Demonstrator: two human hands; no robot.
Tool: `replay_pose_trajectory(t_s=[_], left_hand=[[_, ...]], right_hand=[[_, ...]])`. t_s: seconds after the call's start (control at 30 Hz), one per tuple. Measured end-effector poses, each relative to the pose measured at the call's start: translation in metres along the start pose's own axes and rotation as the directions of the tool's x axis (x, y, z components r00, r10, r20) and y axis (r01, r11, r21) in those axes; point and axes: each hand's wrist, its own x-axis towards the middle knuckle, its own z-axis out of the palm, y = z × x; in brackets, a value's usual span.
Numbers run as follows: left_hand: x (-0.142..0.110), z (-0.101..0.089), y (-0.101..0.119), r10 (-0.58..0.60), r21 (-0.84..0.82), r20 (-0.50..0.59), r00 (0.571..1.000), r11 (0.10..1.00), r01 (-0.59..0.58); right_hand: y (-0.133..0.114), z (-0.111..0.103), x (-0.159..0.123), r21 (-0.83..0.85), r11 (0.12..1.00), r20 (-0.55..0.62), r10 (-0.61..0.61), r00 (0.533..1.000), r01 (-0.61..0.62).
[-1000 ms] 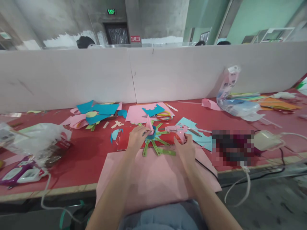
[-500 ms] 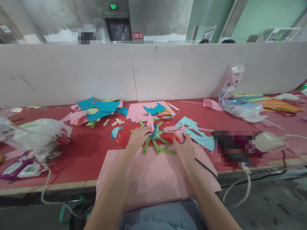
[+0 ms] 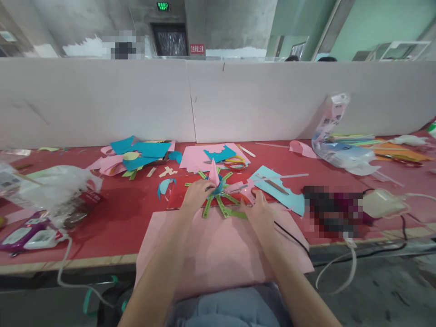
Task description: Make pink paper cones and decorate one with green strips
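My right hand (image 3: 257, 210) is wrapped round a pink glue gun (image 3: 248, 190), its nozzle at the base of a paper craft. That craft has a pink paper cone (image 3: 213, 175) rising from a blue paper ring (image 3: 220, 187), with green strips (image 3: 223, 207) spreading out round it like rays. My left hand (image 3: 198, 194) closes its fingers on the left side of the blue ring, beside the cone; the fingertips are partly hidden. Underneath lies a red board (image 3: 175, 200). A clear glue stick (image 3: 293, 175) juts from the gun's back.
Pink paper (image 3: 204, 254) covers the table's front edge. Behind the craft lie scissors (image 3: 238, 162) and blue paper pieces (image 3: 150, 150). A light-blue sheet (image 3: 289, 197) is at right, a plastic bag (image 3: 64, 186) at left. A black cord (image 3: 291, 236) trails from my right hand. A white partition (image 3: 136, 102) stands behind.
The glue gun has moved left and tilted, bringing its nozzle against the craft's blue base. My right hand shifted left with it. My left hand stays at the ring.
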Motion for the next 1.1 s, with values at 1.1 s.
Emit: replay_pose_trajectory(t_s=[1.1], left_hand=[[0.0003, -0.0019, -0.0016, -0.049, -0.047, 0.034, 0.998, 0.998, 0.051]], right_hand=[[0.0013, 0.0075, 0.0004, -0.025, 0.995, 0.038, -0.098, 0.994, 0.099]])
